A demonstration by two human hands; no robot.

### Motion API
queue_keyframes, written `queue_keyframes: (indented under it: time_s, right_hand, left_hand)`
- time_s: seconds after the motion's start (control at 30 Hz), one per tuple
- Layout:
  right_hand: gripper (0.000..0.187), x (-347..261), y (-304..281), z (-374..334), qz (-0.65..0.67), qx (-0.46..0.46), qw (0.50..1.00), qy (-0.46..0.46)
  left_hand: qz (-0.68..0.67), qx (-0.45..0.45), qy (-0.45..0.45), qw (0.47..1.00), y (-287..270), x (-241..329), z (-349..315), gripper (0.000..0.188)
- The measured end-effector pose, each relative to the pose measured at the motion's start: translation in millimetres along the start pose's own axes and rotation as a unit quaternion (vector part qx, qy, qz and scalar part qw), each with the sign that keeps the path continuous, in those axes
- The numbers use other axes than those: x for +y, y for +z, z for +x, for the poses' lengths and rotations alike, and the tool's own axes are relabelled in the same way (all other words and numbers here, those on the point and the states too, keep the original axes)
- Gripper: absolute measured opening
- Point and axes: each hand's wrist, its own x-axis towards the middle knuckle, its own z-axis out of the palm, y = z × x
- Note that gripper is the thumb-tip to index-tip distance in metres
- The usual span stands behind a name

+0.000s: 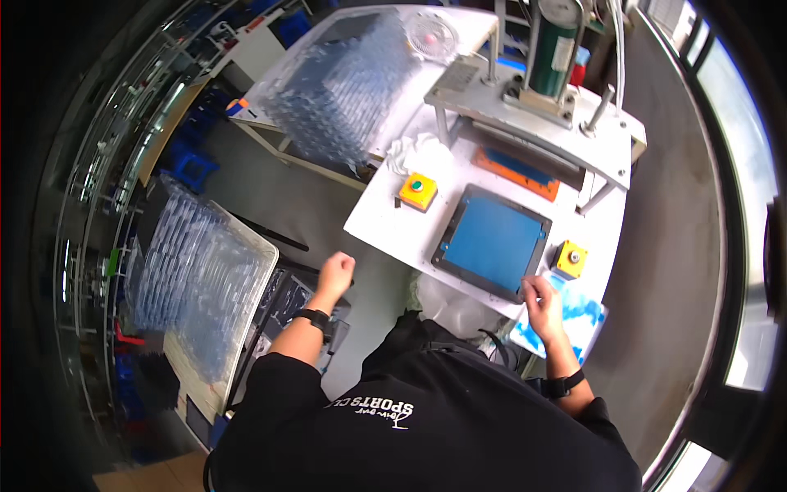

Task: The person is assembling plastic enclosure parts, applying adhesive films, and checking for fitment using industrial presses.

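On the white table lies a flat rectangular panel (497, 234) with a black frame and a blue face. My right hand (543, 308) is closed, its fingers pinched at the panel's near right corner; whether they grip the frame or something thin cannot be seen. Off the table's near left side, over the floor, my left hand (334, 276) hangs closed in a loose fist. Its curled fingers hide anything inside. A yellow box with a green button (417, 189) stands left of the panel, and another yellow button box (570, 258) stands to its right.
Beyond the panel stands a metal press (525, 107) with an orange fixture (516, 174) beneath. Crumpled white tissue (418, 153) lies by the left button box. Wrapped panels are stacked on a back table (344, 90) and a left cart (197, 279). Blue-and-white sheeting (584, 316) lies near my right wrist.
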Motion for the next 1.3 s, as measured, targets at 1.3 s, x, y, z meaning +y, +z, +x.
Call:
queue_keyframes:
  time_s: [1.3]
  right_hand:
    - [0.023, -67.4, 111.5, -120.7, -0.214, 0.056, 0.861, 0.458]
  left_hand:
    - [0.279, 0.069, 0.268, 0.920, -137.2, 175.9, 678.0, 0.020]
